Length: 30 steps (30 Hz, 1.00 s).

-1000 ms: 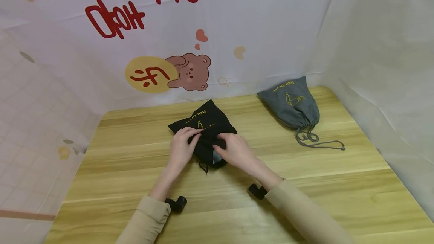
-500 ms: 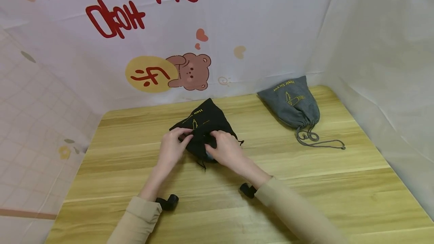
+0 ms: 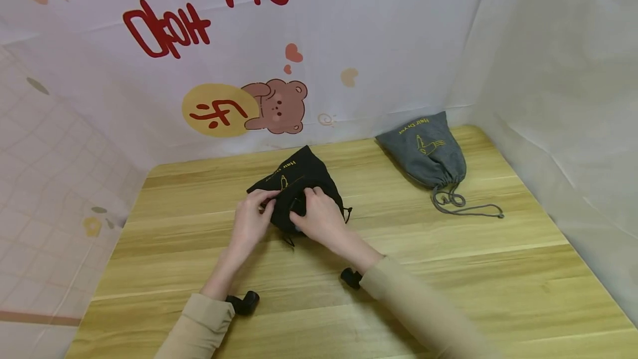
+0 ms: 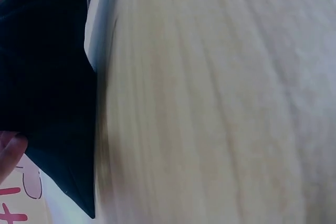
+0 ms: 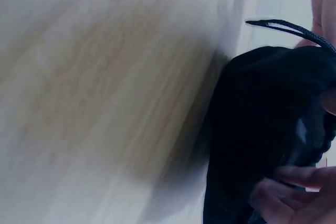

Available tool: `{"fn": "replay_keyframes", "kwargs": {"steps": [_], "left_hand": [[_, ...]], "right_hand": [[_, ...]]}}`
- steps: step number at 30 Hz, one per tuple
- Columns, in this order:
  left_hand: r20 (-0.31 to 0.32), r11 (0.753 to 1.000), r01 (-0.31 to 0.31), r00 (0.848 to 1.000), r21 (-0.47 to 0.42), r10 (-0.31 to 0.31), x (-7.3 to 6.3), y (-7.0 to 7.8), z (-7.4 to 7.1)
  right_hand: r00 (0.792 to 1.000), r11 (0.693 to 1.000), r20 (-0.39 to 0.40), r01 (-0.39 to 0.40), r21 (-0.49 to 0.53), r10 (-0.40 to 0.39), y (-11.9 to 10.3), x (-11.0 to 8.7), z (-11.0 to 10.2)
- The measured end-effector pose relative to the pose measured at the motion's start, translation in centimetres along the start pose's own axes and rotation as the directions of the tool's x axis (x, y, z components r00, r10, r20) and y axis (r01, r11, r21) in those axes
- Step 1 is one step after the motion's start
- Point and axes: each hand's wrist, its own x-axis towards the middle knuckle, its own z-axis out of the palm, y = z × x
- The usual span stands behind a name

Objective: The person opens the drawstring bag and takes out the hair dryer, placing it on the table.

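Note:
A black drawstring bag [image 3: 305, 166] with yellow "Hair Dryer" lettering lies near the middle of the table, its mouth towards the person. My left hand [image 3: 251, 219] pinches the cloth at the mouth's left side. On the right side, my right hand [image 3: 323, 218] has its thumb and fingers curled at the opening, gripping there; I cannot tell whether it holds only cloth or also something inside. In the right wrist view, a pale, shiny patch [image 5: 301, 129] shows within the dark folds, and a black cord loop [image 5: 286, 24] sticks out from the bag.
A grey drawstring bag [image 3: 431, 154], also marked "Hair Dryer", lies at the back right, its grey cord [image 3: 466, 211] trailing over the wooden table [image 3: 448, 248]. Behind stands a white printed cloth backdrop [image 3: 379, 32]. Black wrist cameras [image 3: 246, 303] sit at both wrists.
Both hands have shifted left and slightly away from the person, along with the bag's mouth. The right fingers now reach further over the opening, and the pale patch there is mostly covered.

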Motion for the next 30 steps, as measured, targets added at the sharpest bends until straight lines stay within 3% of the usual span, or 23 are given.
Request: {"fn": "replay_keyframes", "kwargs": {"steps": [5,15,21,30], "left_hand": [[-0.048,1.000,-0.014,0.999,0.004,0.014,0.1,-0.1,0.3],[-0.021,0.996,0.061,0.998,-0.059,-0.063,-0.4,0.2,0.3],[-0.027,0.998,0.053,0.998,-0.031,-0.054,-0.5,0.1,0.5],[-0.066,1.000,0.024,0.998,-0.010,-0.025,0.1,-0.7,0.6]], "right_hand": [[1.000,1.000,-0.005,-0.029,-0.004,0.029,-0.9,0.3,0.6],[0.999,0.998,-0.025,-0.041,-0.052,0.040,-1.4,1.0,1.0],[0.996,0.996,-0.062,-0.062,-0.067,0.058,-1.2,1.3,1.6],[0.997,0.999,-0.054,-0.050,-0.021,0.049,-0.6,1.0,1.0]]}}
